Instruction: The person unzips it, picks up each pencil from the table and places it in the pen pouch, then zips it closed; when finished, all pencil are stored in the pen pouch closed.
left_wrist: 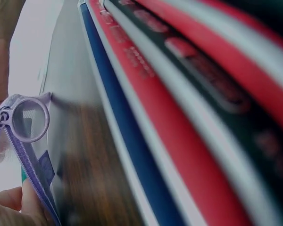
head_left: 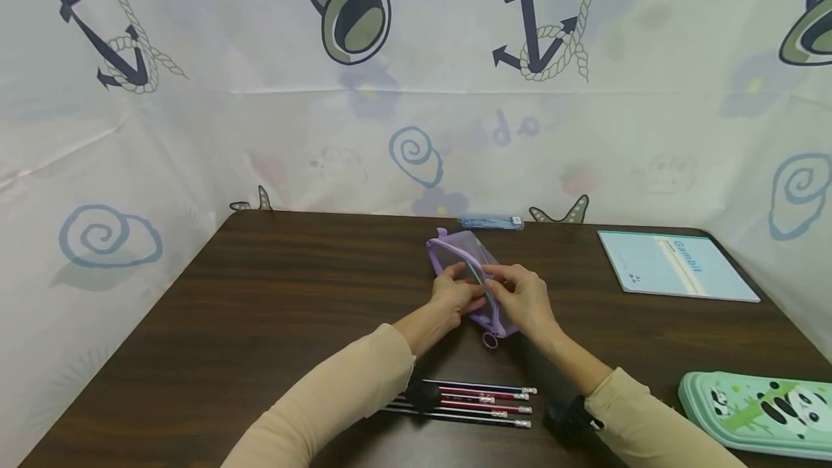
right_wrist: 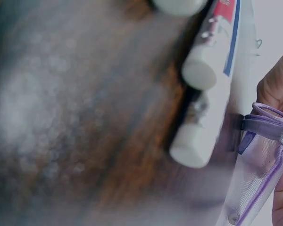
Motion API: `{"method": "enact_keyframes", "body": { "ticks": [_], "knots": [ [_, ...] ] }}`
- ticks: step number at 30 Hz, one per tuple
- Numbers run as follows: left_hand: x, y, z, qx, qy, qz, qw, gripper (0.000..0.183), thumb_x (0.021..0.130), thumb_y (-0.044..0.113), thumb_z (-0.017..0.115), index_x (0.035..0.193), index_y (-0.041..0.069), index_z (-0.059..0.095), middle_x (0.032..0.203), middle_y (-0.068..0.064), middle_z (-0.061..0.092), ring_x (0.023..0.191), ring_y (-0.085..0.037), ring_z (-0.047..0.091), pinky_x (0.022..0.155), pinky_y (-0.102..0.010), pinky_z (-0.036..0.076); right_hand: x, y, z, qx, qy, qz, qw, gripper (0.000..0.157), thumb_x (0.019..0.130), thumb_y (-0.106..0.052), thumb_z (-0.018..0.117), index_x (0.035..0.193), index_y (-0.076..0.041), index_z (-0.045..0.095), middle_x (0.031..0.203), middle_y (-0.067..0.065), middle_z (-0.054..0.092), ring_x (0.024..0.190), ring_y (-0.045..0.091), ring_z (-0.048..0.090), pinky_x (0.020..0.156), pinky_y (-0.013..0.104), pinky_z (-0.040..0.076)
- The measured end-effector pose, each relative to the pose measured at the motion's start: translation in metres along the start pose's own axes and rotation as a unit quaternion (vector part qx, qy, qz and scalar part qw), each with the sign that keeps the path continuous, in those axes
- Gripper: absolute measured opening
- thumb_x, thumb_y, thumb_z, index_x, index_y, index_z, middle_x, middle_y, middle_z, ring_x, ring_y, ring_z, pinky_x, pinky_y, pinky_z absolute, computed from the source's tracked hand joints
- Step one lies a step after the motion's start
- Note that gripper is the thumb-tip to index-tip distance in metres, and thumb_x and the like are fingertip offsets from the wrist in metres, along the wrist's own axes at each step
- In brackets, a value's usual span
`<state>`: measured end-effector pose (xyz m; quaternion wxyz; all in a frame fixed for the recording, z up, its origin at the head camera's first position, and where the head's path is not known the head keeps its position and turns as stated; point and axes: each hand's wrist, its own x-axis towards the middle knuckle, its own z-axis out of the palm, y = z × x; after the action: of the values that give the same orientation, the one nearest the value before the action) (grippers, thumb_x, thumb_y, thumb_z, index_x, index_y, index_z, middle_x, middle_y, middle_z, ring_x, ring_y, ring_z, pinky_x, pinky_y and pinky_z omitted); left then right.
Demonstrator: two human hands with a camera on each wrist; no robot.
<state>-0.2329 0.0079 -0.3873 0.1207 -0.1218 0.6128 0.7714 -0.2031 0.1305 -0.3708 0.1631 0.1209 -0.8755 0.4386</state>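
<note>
A purple mesh zip pouch (head_left: 463,243) lies at a slant on the brown table, its zipper parted. My left hand (head_left: 453,295) pinches the near-left edge of the opening, while my right hand (head_left: 525,300) pinches the opposite edge. Between the hands a thin greenish strip shows at the opening; its kind is unclear. A round ring pull (left_wrist: 46,120) hangs from the zipper end. Several striped pencils (head_left: 477,406) lie side by side below the pouch, partly hidden by my left sleeve and the dark wrist camera. White erasers (right_wrist: 193,146) tip their right ends.
A green pencil case with a panda (head_left: 747,410) stands at the right front. Behind it lies a light blue notebook (head_left: 676,266). A small blue packet (head_left: 490,223) is at the table's back edge. Patterned white cloth (head_left: 292,136) hangs around the table.
</note>
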Motion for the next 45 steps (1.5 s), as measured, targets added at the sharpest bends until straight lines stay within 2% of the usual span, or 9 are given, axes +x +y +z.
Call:
{"method": "enact_keyframes", "body": {
  "ticks": [10,16,19,21,24,28,31,35,45],
  "knots": [
    [-0.002,-0.002,0.004,-0.001,-0.011,0.01,0.9999,0.066,0.08,-0.017,0.061,0.139,0.0,0.037,0.095,-0.009,0.056,0.071,-0.015,0.063,0.078,-0.034,0.058,0.0,-0.001,-0.001,0.007,-0.006,0.007,1.0,0.022,0.083,0.002,0.067,0.105,0.0,0.07,0.078,0.009,0.062,0.064,0.018,0.054,0.051,0.017,0.042],
    [-0.003,-0.001,0.003,0.004,-0.013,0.003,0.9999,0.064,0.08,-0.016,0.061,0.138,0.001,0.039,0.103,-0.014,0.057,0.071,-0.015,0.062,0.076,-0.032,0.058,0.001,0.0,-0.002,-0.003,0.001,-0.002,1.0,0.022,0.082,0.002,0.067,0.104,-0.001,0.071,0.079,0.01,0.063,0.066,0.017,0.056,0.052,0.018,0.043],
    [-0.009,0.001,-0.007,0.016,-0.044,-0.003,0.9989,0.057,0.082,-0.013,0.061,0.135,-0.001,0.042,0.111,-0.017,0.057,0.079,-0.018,0.065,0.077,-0.031,0.058,0.002,0.003,-0.003,-0.008,0.005,-0.006,1.0,0.022,0.082,0.002,0.068,0.104,-0.002,0.071,0.079,0.01,0.064,0.066,0.016,0.055,0.054,0.019,0.044],
    [-0.016,0.006,-0.017,0.052,-0.09,-0.013,0.9945,0.048,0.085,-0.009,0.061,0.13,-0.003,0.046,0.109,-0.016,0.059,0.084,-0.019,0.066,0.08,-0.032,0.057,0.003,0.005,-0.005,-0.013,0.009,-0.007,1.0,0.022,0.082,0.001,0.068,0.104,-0.002,0.071,0.079,0.01,0.064,0.066,0.015,0.055,0.055,0.02,0.044],
    [-0.029,0.014,-0.037,0.149,-0.191,-0.037,0.9694,0.033,0.088,-0.004,0.06,0.12,-0.005,0.054,0.099,-0.009,0.063,0.085,-0.016,0.065,0.083,-0.034,0.056,0.004,0.007,-0.008,-0.011,0.013,-0.004,1.0,0.021,0.083,0.001,0.068,0.104,-0.002,0.071,0.079,0.011,0.065,0.067,0.016,0.055,0.056,0.02,0.045],
    [-0.042,0.021,-0.06,0.279,-0.308,-0.069,0.9069,0.022,0.088,-0.001,0.062,0.11,-0.005,0.061,0.086,0.0,0.065,0.079,-0.01,0.063,0.08,-0.032,0.057,0.005,0.009,-0.01,-0.006,0.013,-0.003,1.0,0.021,0.083,0.001,0.067,0.104,-0.001,0.071,0.081,0.012,0.066,0.068,0.016,0.056,0.058,0.02,0.046],
    [-0.048,0.023,-0.07,0.32,-0.356,-0.084,0.8738,0.021,0.086,-0.002,0.064,0.107,-0.004,0.063,0.085,0.0,0.067,0.077,-0.009,0.062,0.077,-0.028,0.057,0.005,0.01,-0.011,-0.005,0.012,0.0,1.0,0.021,0.083,0.001,0.067,0.104,0.0,0.071,0.082,0.013,0.067,0.067,0.014,0.055,0.058,0.018,0.045],
    [-0.049,0.022,-0.076,0.331,-0.393,-0.084,0.8538,0.023,0.084,-0.005,0.065,0.107,-0.005,0.063,0.09,-0.003,0.067,0.081,-0.01,0.063,0.076,-0.024,0.056,0.005,0.009,-0.012,-0.003,0.012,0.004,1.0,0.021,0.083,0.001,0.067,0.104,0.0,0.071,0.081,0.012,0.066,0.066,0.012,0.053,0.056,0.017,0.044],
    [-0.051,0.017,-0.081,0.349,-0.427,-0.024,0.8338,0.026,0.078,-0.013,0.067,0.103,-0.008,0.064,0.087,-0.007,0.068,0.076,-0.009,0.063,0.074,-0.022,0.056,0.003,0.01,-0.013,0.001,0.015,0.005,1.0,0.021,0.083,0.001,0.067,0.103,-0.001,0.071,0.081,0.012,0.066,0.067,0.012,0.054,0.057,0.016,0.044]
  ]
}}
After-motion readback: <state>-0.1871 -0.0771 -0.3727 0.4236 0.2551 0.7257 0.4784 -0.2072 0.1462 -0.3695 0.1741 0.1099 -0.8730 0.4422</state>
